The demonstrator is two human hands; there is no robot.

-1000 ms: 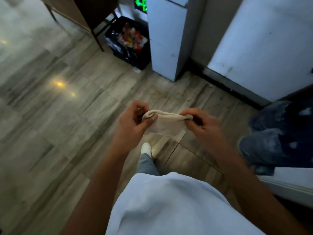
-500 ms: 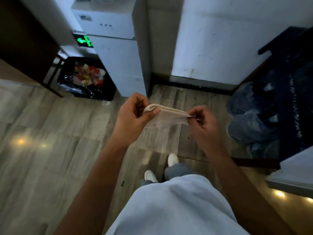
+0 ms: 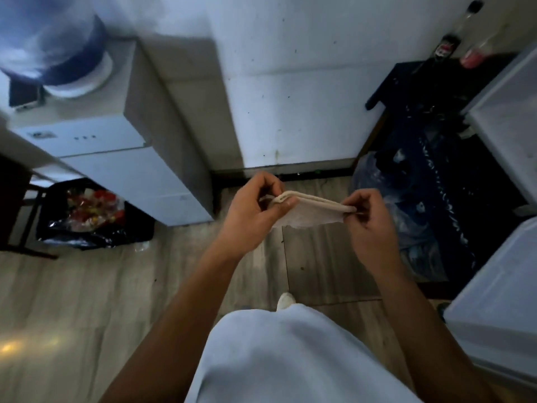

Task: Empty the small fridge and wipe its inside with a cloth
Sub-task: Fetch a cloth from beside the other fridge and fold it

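Left hand (image 3: 250,216) and right hand (image 3: 370,225) pinch cloth (image 3: 308,212) between them.

beige cloth (image 3: 308,212), white water dispenser (image 3: 116,158), black bin (image 3: 96,216), grey wood-grain floor (image 3: 87,301)

The cloth (image 3: 308,212) is hanging between the two hands, the left hand (image 3: 250,216) pinching its left end and the right hand (image 3: 370,225) pinching its right end, above the floor (image 3: 87,301). A water dispenser (image 3: 122,146) is standing to the left against the wall (image 3: 290,97), with a bottle (image 3: 49,39) sitting on top of it. A bin (image 3: 93,216) is sitting on the floor just left of the dispenser. The fridge (image 3: 499,301) is standing at the right edge. Two bottles (image 3: 462,39) are standing far right, behind the fridge.
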